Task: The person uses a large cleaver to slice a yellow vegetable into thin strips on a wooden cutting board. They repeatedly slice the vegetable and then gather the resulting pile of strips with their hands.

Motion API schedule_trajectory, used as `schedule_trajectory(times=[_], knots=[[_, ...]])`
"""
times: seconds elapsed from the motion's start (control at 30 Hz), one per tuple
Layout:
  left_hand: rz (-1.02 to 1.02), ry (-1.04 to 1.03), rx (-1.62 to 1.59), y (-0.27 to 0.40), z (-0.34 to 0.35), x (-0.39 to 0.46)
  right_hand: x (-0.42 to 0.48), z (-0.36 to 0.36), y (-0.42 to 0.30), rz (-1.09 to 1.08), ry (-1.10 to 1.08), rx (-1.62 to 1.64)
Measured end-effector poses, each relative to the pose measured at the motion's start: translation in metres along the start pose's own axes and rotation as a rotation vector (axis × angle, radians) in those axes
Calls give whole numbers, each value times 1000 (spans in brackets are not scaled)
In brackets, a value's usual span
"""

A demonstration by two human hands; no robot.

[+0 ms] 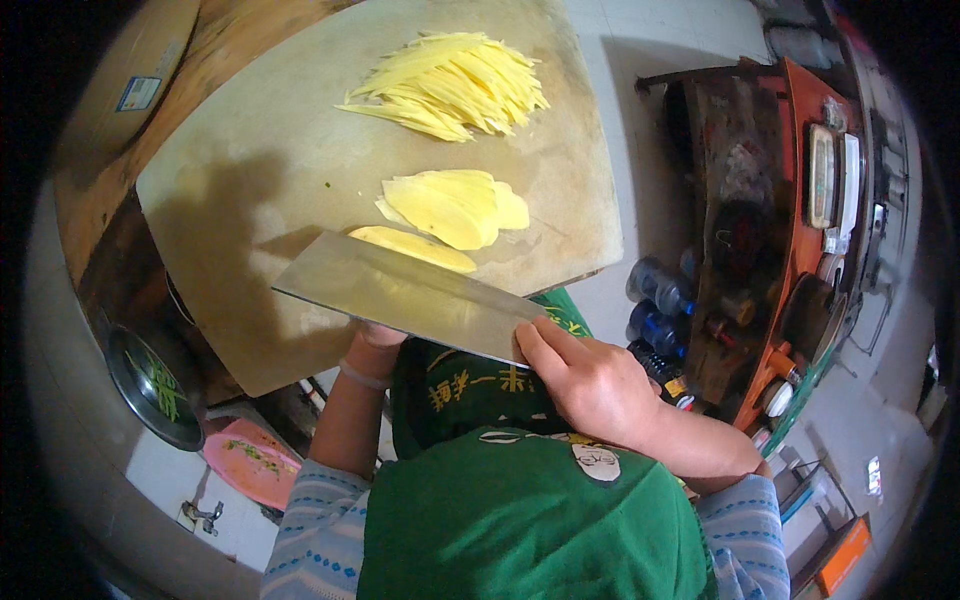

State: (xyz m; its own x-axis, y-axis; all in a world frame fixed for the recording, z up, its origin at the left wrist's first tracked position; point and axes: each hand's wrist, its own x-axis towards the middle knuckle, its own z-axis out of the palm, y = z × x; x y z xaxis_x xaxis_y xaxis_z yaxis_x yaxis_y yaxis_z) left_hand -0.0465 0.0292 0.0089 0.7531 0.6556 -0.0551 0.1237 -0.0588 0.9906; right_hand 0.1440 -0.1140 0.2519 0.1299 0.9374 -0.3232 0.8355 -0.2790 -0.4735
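Note:
My right hand (600, 379) grips a broad Chinese cleaver (409, 300) at its handle end, fingers over the blade's heel. The blade is tilted, its flat side facing me, above the near edge of a worn cutting board (247, 217). Most of my left hand (381, 334) is hidden behind the blade; only the part by the wrist shows. Just beyond the cleaver lies a cut piece of peeled potato (412, 247), partly covered by it. Thin overlapping potato slices (450, 206) rest farther up, and a heap of potato shreds (457, 86) lies near the far side.
At left are a dark bowl with green strips (156, 386), a pink basin with green scraps (255, 465) and a tap (202, 516). A cardboard box (124, 75) stands upper left. Large water bottles (660, 285) stand right, beside an orange-topped table (799, 210) with trays.

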Motion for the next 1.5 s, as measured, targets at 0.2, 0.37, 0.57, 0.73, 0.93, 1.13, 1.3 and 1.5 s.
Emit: schedule_trajectory(times=[0.2, 0.37, 0.57, 0.73, 0.93, 1.13, 1.3, 1.5], knots=[[-86, -26, -97, -4, -1, -2, 0, 8, 4, -7, 17, -1], [-100, -19, -112, -4, -1, -3, 4, 11, 5, 9, 8, 28], [-26, 22, -96, 10, -1, -1, 19, 18, 2, 81, -94, 34], [597, 5, 638, 36, -6, 16, 44, 36, 1, 83, -84, 36], [742, 68, 826, 60, -6, 32, 66, 46, 8, 104, -17, 132], [644, 63, 757, 52, -10, 24, 87, 30, 31, 127, -43, 339], [644, 65, 767, 57, -11, 26, 113, 53, 36, 34, -101, 107], [648, 43, 757, 52, -11, 26, 117, 53, 41, 246, 80, 53]])
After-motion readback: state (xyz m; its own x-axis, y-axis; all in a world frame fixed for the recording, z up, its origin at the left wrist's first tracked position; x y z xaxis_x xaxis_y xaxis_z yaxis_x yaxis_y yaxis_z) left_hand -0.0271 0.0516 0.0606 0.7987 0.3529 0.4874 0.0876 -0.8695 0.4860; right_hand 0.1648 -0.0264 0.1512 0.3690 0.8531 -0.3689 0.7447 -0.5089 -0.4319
